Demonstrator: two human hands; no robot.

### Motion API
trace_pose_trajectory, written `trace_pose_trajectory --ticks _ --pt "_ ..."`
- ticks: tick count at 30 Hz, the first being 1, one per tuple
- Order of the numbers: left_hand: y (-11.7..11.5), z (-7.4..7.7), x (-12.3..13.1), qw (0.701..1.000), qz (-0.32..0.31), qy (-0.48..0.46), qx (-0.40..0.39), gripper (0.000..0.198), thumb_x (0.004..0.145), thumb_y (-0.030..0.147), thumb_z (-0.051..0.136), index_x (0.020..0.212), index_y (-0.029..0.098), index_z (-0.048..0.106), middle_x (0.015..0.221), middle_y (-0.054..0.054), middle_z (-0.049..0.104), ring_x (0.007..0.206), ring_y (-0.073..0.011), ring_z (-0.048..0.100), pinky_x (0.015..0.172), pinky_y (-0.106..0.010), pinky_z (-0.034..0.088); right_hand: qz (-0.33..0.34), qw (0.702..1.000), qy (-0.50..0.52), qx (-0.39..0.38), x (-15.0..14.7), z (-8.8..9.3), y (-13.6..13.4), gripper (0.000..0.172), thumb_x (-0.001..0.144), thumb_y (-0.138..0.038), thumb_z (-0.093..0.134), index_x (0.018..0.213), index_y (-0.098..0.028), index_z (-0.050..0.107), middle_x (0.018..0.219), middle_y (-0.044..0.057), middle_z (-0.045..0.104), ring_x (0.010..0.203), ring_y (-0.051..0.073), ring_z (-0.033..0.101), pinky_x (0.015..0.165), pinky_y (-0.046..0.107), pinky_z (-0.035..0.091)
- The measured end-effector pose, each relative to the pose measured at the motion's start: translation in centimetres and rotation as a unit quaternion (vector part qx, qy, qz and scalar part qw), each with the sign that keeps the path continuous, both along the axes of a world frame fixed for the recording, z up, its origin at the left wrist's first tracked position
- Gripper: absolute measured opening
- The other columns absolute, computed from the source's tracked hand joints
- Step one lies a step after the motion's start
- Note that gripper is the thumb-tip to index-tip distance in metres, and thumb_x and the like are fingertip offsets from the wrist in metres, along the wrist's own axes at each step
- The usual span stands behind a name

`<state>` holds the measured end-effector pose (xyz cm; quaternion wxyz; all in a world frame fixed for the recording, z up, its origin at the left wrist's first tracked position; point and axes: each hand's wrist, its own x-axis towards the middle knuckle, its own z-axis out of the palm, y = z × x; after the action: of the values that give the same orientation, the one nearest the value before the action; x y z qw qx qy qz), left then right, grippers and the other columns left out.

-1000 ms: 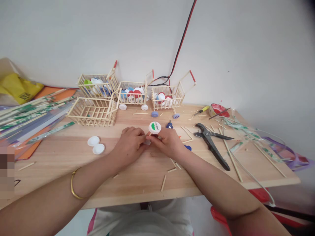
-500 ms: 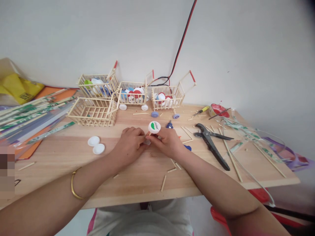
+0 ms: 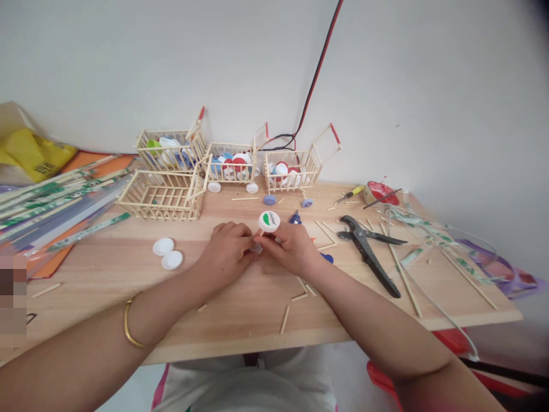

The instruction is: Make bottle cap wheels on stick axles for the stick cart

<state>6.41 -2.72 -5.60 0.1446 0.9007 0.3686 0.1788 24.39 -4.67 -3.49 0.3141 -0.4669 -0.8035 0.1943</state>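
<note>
In the middle of the table my two hands meet, fingers closed. A white bottle cap with a green mark sits on the upper end of a short wooden stick. My right hand pinches this stick just below the cap. Pressed close beside it, my left hand grips a small white piece at the lower end, perhaps another cap; fingers cover most of it. Two white caps lie left of my left hand. A blue glue bottle is partly hidden behind my right hand.
Several stick-built carts stand at the back, some holding colored caps; one basket has no caps. Black pliers, a yellow craft knife and a red-lined bowl lie right. Bundled sticks lie left.
The capped stick has dipped very slightly between my fingers. Both hands keep their place and grip.
</note>
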Motion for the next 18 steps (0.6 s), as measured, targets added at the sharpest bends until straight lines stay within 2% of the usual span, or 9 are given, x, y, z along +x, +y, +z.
trace_pose_trajectory --ticks 18 --pt "-0.03 0.12 0.04 1.0 0.001 -0.007 -0.005 0.015 0.085 0.029 0.058 0.089 0.02 0.07 0.093 -0.006 0.063 0.092 -0.0223 0.055 0.082 -0.039 0.039 0.0 1.0 -0.003 -0.004 0.03 -0.01 -0.01 0.014 0.087 -0.024 0.056 0.08 -0.016 0.065 0.074 0.003 0.067 0.066 0.013 0.058 0.062 0.022 0.041"
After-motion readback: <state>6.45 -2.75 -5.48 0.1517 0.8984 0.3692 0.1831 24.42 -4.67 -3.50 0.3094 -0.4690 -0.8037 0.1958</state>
